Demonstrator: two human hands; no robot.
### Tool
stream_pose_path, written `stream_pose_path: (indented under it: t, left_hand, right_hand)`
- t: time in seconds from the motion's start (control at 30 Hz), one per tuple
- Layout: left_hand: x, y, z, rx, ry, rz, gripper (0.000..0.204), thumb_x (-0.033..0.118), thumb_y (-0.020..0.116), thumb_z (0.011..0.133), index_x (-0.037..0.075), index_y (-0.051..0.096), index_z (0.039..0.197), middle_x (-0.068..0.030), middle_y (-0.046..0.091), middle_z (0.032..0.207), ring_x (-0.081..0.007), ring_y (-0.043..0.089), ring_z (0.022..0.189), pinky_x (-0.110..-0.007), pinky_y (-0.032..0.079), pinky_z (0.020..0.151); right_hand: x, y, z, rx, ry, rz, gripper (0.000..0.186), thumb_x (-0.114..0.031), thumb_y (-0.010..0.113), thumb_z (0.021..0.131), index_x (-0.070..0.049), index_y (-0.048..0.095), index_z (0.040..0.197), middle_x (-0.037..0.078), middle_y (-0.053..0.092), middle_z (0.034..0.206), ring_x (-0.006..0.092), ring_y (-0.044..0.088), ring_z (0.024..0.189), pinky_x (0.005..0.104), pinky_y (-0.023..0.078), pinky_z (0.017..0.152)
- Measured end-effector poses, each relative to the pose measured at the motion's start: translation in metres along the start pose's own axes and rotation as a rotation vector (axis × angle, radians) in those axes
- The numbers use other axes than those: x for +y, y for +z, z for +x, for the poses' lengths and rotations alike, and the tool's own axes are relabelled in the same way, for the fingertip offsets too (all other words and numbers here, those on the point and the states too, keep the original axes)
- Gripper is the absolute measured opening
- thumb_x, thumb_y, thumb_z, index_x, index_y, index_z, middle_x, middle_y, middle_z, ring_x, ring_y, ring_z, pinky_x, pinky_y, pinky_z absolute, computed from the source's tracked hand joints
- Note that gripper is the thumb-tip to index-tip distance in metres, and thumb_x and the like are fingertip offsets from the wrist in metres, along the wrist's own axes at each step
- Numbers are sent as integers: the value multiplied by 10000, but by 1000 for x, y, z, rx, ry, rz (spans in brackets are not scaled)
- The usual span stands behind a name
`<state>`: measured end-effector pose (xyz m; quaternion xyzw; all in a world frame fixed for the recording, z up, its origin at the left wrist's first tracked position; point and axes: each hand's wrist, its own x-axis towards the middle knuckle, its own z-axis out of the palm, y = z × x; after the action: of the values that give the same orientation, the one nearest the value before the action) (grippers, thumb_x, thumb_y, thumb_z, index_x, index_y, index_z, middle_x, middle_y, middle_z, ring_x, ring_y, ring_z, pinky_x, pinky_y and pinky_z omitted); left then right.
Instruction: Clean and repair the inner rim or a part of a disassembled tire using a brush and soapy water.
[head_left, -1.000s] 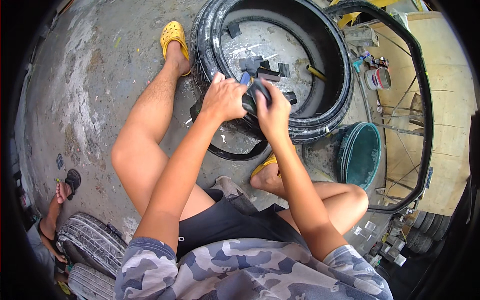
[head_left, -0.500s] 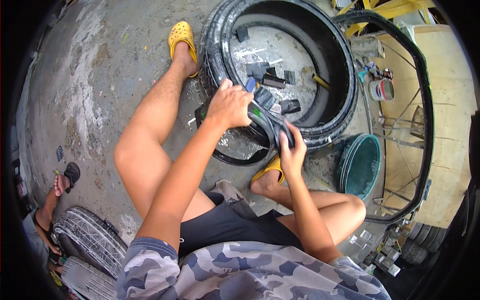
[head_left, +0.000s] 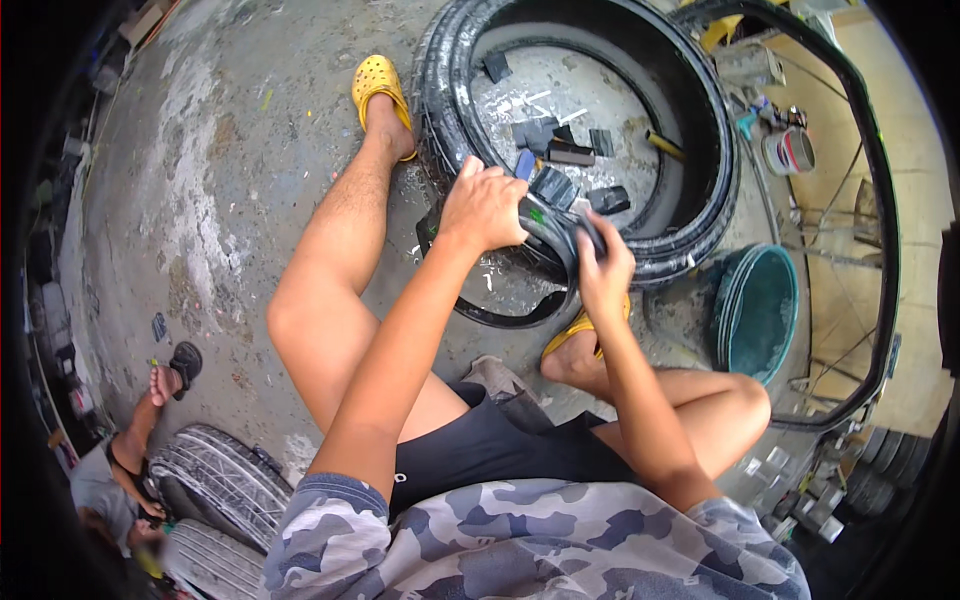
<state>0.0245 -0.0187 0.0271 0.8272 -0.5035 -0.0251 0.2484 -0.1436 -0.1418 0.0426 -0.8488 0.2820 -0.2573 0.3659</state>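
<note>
A long black rubber strip (head_left: 520, 318) bends in a loop against the near side of a large tire (head_left: 430, 110) lying flat on the floor. My left hand (head_left: 485, 208) is closed over the strip's upper part, beside a green mark, at the tire's near rim. Just to the right, my right hand (head_left: 607, 272) pinches a dark part of the strip between thumb and fingers; motion blur hides the exact grip. Inside the tire lie several dark rubber pieces (head_left: 607, 200), a blue piece (head_left: 525, 163) and a short yellow tube (head_left: 664, 146).
A green bucket (head_left: 765, 310) stands right of the tire, with a small paint pail (head_left: 790, 151) farther back. A big black loop (head_left: 885, 250) leans against a pale board (head_left: 915, 300). At lower left, another person (head_left: 110, 480) is beside more tires (head_left: 225, 470).
The whole view has shifted, so everything appears farther right. Both hands keep their places on the strip; my right hand's fingers have moved slightly and are blurred.
</note>
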Motion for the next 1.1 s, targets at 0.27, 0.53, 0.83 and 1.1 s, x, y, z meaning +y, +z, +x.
stream_pose_path:
  t: [0.27,0.53,0.83,1.1]
  left_hand:
    - [0,-7,-6,-23,-9,2,241,226,729,541,100,637,725,-72,684,764,-248,621,819,-413,398,852]
    - [-1,0,-1,58,26,-7,229,253,721,565,104,617,705,-81,684,757,-246,623,793,-397,379,828]
    - [4,-5,7,0,-25,18,237,284,706,585,101,673,732,-86,713,795,-228,645,843,-379,387,876]
    - [2,-8,-2,-36,-28,11,250,275,712,569,95,692,742,-90,713,785,-223,660,836,-370,397,876]
  right_hand:
    - [0,-17,-48,16,161,87,258,-81,634,904,15,665,1142,200,720,1029,230,691,995,347,509,894]
    - [-24,16,32,-90,-114,1,251,-82,645,874,32,662,1097,235,691,1020,391,675,942,424,514,862]
    - [-28,21,41,-90,-85,-15,283,-64,641,862,9,685,1132,217,689,935,336,691,880,373,520,796]
    - [-1,-8,-9,-30,-76,-41,294,-56,669,851,0,692,1139,226,693,898,341,701,834,390,531,795]
